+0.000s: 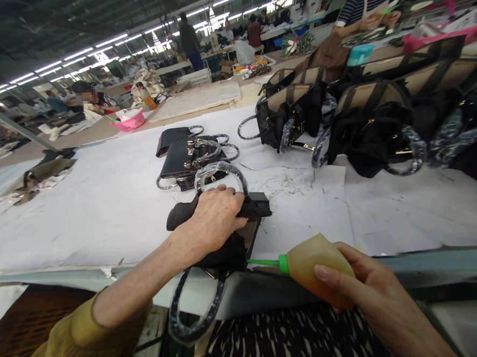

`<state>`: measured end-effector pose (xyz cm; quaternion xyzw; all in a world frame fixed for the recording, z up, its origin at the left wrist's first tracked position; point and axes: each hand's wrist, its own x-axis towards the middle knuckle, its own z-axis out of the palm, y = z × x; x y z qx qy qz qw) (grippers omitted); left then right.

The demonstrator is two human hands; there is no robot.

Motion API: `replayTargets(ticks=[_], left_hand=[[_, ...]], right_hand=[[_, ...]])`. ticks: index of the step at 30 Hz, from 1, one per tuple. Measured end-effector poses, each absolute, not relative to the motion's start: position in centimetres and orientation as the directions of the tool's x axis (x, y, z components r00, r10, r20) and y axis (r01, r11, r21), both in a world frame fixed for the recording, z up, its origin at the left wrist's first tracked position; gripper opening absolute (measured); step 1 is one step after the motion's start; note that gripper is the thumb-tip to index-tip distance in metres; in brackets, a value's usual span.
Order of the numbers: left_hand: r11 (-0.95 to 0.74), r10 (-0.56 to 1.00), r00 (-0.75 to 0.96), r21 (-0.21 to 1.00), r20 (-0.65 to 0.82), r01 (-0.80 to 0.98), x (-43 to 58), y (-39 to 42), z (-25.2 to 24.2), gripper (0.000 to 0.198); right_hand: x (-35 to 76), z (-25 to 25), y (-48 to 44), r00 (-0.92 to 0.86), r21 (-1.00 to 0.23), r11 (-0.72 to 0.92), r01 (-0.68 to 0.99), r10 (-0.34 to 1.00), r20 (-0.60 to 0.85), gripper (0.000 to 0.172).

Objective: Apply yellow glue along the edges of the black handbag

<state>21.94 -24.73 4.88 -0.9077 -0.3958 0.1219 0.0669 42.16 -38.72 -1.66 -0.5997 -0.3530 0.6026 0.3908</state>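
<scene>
My left hand (217,215) grips the top of a black handbag (231,254) at the table's front edge. One plastic-wrapped handle of that bag stands up behind the hand, and the other hangs below the edge. In my right hand (361,281) is a squeeze bottle (316,265) of amber liquid, lying tilted on its side. Its thin green nozzle (263,262) points left and its tip meets the bag's edge. I cannot tell whether liquid comes out. Just beyond my left hand lie finished-looking black handbags (192,157) with wrapped handles and gold-coloured fittings.
Several black bags with tan linings (372,116) stand at the right on the white-covered table (103,219). Thread scraps lie near the middle. A pink basin (128,121) and another amber bottle (148,99) stand farther back. A co-worker in a striped top (367,3) works across the table.
</scene>
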Motion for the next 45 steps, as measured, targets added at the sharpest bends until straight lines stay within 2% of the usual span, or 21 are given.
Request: replayTargets(ticks=[7, 11, 19, 25, 28, 34, 39, 42, 45], left_hand=[[-0.679, 0.733, 0.664, -0.215, -0.147, 0.702, 22.0, -24.6, 4.9, 0.019], [-0.682, 0.731, 0.666, -0.205, -0.151, 0.702, 22.1, -24.7, 5.0, 0.02], [-0.685, 0.728, 0.672, -0.181, -0.134, 0.706, 21.7, -24.7, 5.1, 0.02], [-0.673, 0.739, 0.666, -0.164, -0.1, 0.722, 21.5, -24.5, 4.6, 0.02], [-0.673, 0.738, 0.668, -0.156, -0.091, 0.723, 21.5, -24.2, 4.6, 0.021], [-0.64, 0.768, 0.625, -0.115, -0.143, 0.76, 21.8, -23.1, 6.3, 0.018], [-0.537, 0.834, 0.517, -0.069, -0.19, 0.841, 21.3, -21.7, 7.7, 0.018], [-0.517, 0.846, 0.508, -0.017, -0.161, 0.856, 20.4, -20.9, 8.1, 0.02], [-0.487, 0.862, 0.482, 0.007, -0.158, 0.874, 19.9, -20.2, 8.8, 0.018]], right_hand=[[42.3, -1.4, -40.6, 0.027, -0.911, -0.393, 0.128, 0.919, -0.393, 0.034], [42.5, -1.5, -40.7, -0.001, -0.913, -0.349, 0.21, 0.934, -0.358, 0.029], [42.6, -1.5, -38.2, 0.023, -0.924, -0.102, 0.37, 0.995, -0.1, 0.021], [43.2, -4.1, -37.0, 0.014, -0.832, 0.051, 0.553, 0.997, 0.07, 0.033], [43.5, -4.9, -36.0, -0.06, -0.799, 0.161, 0.579, 0.986, 0.155, 0.031], [43.6, -5.2, -33.2, -0.069, -0.812, 0.247, 0.529, 0.966, 0.25, 0.03], [44.2, -4.5, -32.2, 0.145, -0.888, 0.182, 0.423, 0.953, 0.265, 0.028], [45.5, -2.9, -31.8, 0.362, -0.961, 0.111, 0.254, 0.91, 0.201, 0.033], [47.8, -0.2, -31.1, 0.492, -0.991, 0.127, -0.052, 0.866, 0.085, 0.037]])
